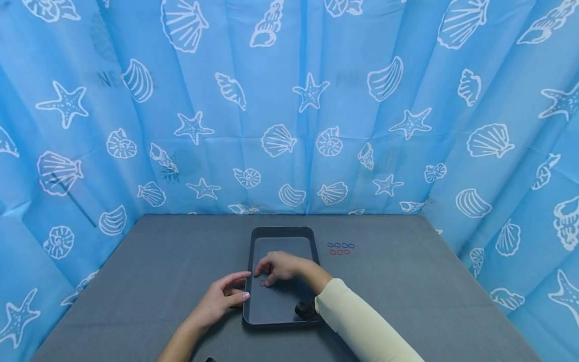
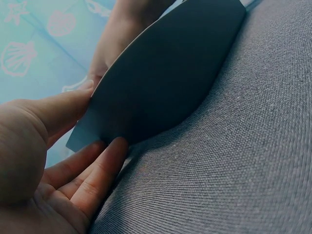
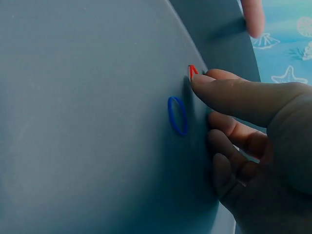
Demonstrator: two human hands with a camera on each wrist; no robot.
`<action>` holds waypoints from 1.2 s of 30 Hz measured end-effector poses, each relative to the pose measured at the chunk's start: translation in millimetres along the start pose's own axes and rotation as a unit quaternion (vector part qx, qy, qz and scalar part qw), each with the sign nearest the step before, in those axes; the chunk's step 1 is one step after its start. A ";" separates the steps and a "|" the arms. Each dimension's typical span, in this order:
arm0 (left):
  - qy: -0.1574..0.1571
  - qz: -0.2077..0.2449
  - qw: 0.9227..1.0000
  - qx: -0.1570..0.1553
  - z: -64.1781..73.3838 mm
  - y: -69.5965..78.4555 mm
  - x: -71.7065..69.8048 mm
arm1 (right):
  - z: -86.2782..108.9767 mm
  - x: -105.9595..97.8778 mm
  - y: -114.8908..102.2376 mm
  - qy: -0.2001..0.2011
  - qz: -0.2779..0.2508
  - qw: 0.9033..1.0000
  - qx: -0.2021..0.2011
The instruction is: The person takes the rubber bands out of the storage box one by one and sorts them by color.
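Note:
A dark grey tray point(image 1: 280, 320) lies on the table. Inside it, my right hand point(image 1: 281, 265) reaches down with bent fingers; thumb and forefinger look apart around a small red rubber band point(image 1: 262, 283). In the right wrist view the thumb tip covers part of that red band point(image 3: 192, 70). Close by on the tray floor is a blue rubber band point(image 3: 177, 116). My left hand point(image 1: 222, 295) rests against the tray's outer left side, its thumb and fingertips touching the wall point(image 2: 161, 73) without curling round it.
Right of the tray, small bands lie in two rows on the grey table: several blue bands point(image 1: 337, 245) behind three red bands point(image 1: 340, 252). A blue curtain point(image 1: 312, 151) with white shell prints surrounds the table. A black device point(image 1: 305, 309) sits at my right wrist, over the tray's edge.

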State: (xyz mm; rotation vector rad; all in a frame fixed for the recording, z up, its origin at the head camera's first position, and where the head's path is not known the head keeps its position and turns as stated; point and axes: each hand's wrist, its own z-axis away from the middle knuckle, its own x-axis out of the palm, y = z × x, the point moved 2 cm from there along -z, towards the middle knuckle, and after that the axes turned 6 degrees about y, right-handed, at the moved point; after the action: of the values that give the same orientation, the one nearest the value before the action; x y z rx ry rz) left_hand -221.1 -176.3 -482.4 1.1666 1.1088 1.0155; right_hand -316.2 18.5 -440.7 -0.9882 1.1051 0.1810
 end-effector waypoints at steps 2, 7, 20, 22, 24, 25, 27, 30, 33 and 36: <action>0.000 0.003 1.000 0.001 0.2 0.2 0.1 | -1.2 1.0 -1.3 -0.002 0.006 1.000 0.003; -0.002 0.013 1.000 0.003 -0.5 -0.6 -1.2 | -4.6 3.1 -2.7 -0.005 0.017 1.000 0.006; 0.001 0.000 1.000 -0.009 -1.6 -1.8 -1.5 | -1.6 5.3 -1.4 0.000 0.009 1.000 0.023; 0.003 -0.002 1.000 -0.012 -2.1 -0.8 -0.8 | -0.7 4.0 -0.8 0.000 0.001 1.000 0.030; 0.004 -0.005 1.000 -0.012 -2.3 0.2 -0.4 | 0.2 2.5 -0.3 0.002 -0.011 0.999 0.032; 0.005 -0.006 1.000 -0.012 -2.3 0.7 -0.2 | 0.6 1.6 -0.2 0.002 -0.014 0.999 0.030; 0.007 -0.009 1.000 -0.012 -2.3 1.2 0.2 | 1.7 -0.4 -0.1 0.004 -0.022 0.999 0.027; 0.010 -0.012 1.000 -0.013 -2.0 1.3 0.9 | 3.4 -3.1 0.5 0.008 -0.030 0.999 0.023; 0.011 -0.014 1.000 -0.014 -1.6 1.1 1.2 | 5.8 -6.3 1.4 0.018 -0.029 0.999 0.024; 0.012 -0.017 1.000 -0.012 -1.2 0.9 1.1 | 8.7 -9.9 2.4 0.035 -0.028 0.999 0.025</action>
State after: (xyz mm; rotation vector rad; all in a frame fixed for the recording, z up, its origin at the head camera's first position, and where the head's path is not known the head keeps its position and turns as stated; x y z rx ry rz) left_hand -222.1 -175.0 -481.7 1.1157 1.1281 1.0155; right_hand -316.6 29.6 -433.2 -0.9858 1.1384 0.0743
